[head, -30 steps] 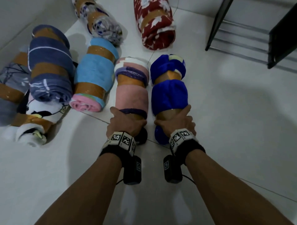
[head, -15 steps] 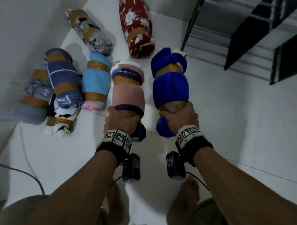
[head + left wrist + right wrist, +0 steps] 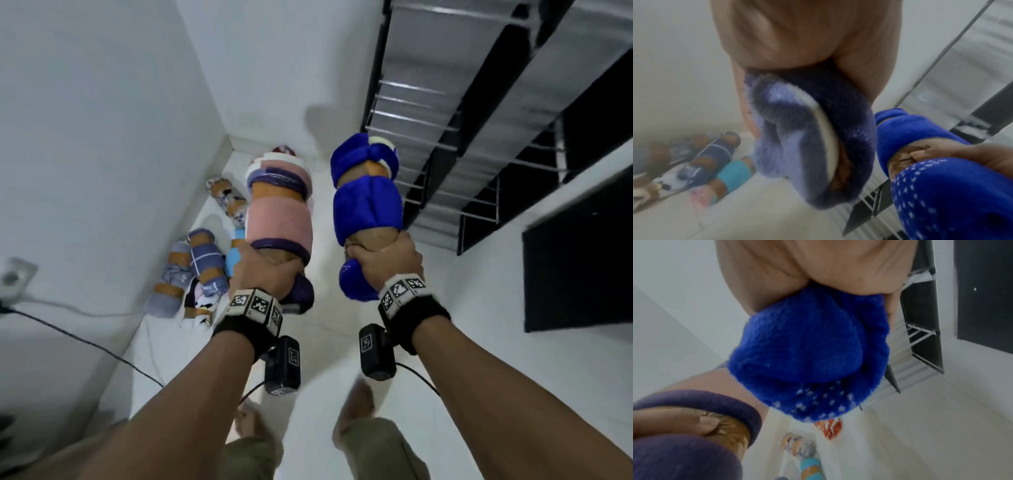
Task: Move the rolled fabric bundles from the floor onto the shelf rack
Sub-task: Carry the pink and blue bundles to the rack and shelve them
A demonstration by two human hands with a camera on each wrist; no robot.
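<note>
- I have the left hand [image 3: 265, 270] wrapped round the brown taped band near the lower end of the pink-and-purple bundle [image 3: 279, 219], fingers curled tight on it – the roll stands nearly upright in the air, clear of the floor [image 3: 322, 329]
- My right hand [image 3: 387, 258] grips the blue bundle [image 3: 368, 205] the same way, fingers closed round its lower taped band, with the starred blue end [image 3: 809, 356] sticking out below the fist
- The two rolls are held side by side, near each other but apart
- The black shelf rack [image 3: 442, 164] with its metal rails is just to the right of the blue bundle – neither roll is on it yet
- The other bundles [image 3: 202, 270] lie on the floor by the left wall, among them a navy striped one, a grey one and a light blue one; a red patterned one [image 3: 283, 150] peeks out behind the pink roll
- A cable [image 3: 85, 342] crosses the floor at left
</note>
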